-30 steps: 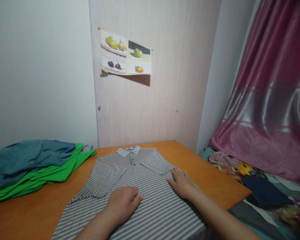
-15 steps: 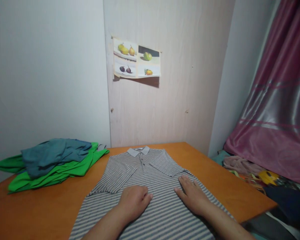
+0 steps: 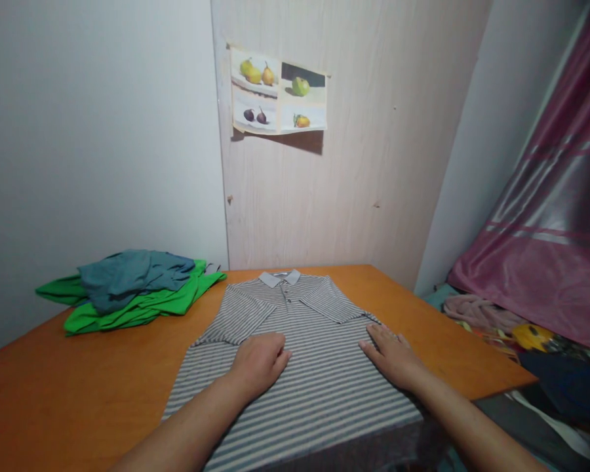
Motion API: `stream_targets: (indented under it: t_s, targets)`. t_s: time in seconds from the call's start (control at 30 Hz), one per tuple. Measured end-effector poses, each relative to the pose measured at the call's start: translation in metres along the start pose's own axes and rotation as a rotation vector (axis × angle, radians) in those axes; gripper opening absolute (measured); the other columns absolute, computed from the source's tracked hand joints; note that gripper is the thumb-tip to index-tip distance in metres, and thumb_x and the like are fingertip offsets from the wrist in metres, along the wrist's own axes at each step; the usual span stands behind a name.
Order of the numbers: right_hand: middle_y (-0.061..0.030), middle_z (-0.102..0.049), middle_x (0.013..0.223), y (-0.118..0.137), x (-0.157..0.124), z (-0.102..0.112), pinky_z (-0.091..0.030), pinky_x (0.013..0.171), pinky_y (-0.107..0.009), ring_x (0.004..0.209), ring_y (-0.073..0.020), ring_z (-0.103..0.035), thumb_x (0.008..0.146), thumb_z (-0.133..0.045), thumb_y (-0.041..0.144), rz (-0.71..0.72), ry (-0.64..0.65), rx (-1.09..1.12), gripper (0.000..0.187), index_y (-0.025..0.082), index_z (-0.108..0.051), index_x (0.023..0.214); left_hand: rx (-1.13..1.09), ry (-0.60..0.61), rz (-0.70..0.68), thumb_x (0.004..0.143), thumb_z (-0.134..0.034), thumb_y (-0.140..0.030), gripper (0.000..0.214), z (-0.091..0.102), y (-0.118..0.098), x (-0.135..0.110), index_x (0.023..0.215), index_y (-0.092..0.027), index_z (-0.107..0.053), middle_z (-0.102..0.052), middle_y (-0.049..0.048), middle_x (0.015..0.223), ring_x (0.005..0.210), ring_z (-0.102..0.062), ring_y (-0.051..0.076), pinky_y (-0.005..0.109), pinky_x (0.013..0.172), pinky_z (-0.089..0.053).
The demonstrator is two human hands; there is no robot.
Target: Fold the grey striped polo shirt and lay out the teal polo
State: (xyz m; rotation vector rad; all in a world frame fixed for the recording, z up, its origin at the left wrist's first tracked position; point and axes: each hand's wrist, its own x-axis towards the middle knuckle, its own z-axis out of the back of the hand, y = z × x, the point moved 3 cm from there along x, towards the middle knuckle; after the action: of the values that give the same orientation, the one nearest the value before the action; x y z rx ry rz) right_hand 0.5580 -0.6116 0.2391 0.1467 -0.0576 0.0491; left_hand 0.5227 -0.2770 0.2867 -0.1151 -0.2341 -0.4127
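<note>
Orange table [image 3: 69, 393] w/ grey striped polo shirt [image 3: 305, 400] laid flat mid, collar far. Left hand [image 3: 258, 360] is pressed on it, fingers loosely curled, nothing gripped; right hand [image 3: 391, 354] is laid flat at its rt edge, fingers straight. Green/teal clothes pile [image 3: 137, 295] is set far-left, fruit poster [image 3: 279, 92] beyond.

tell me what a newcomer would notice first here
A grey striped polo shirt lies flat on the orange table, with the left hand and right hand resting palm-down on it. A pile of green and blue clothes sits at the table's far left, and a sheet of fruit pictures hangs on the wall behind.
</note>
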Motion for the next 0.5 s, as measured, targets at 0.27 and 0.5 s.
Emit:
stream_targets:
  t_s: [0.27,0.5]
  targets:
    - [-0.0141,-0.030,0.162,0.016,-0.026,0.011,-0.015,0.122,-0.055,0.152,-0.0300,-0.020,0.098,-0.028,0.061,0.013,-0.013,0.048,0.075,0.011,-0.040,0.152,-0.014,-0.004,0.048,0.095,-0.049,-0.042,0.026,0.021,0.032,-0.057,0.095,-0.021,-0.065,-0.067,0.0083,0.101,0.096,-0.063,0.026,0.038,0.082,-0.048]
    - [-0.0096,-0.029,0.162,0.060,-0.049,-0.001,-0.010,0.124,-0.052,0.152,-0.0280,-0.019,0.096,-0.032,0.066,0.196,0.022,0.140,0.076,0.018,-0.037,0.155,-0.041,-0.021,0.152,0.092,-0.050,-0.061,0.062,-0.006,0.051,-0.103,0.142,-0.026,-0.056,-0.049,0.0107,0.152,0.139,-0.046,0.035,0.054,0.114,-0.038]
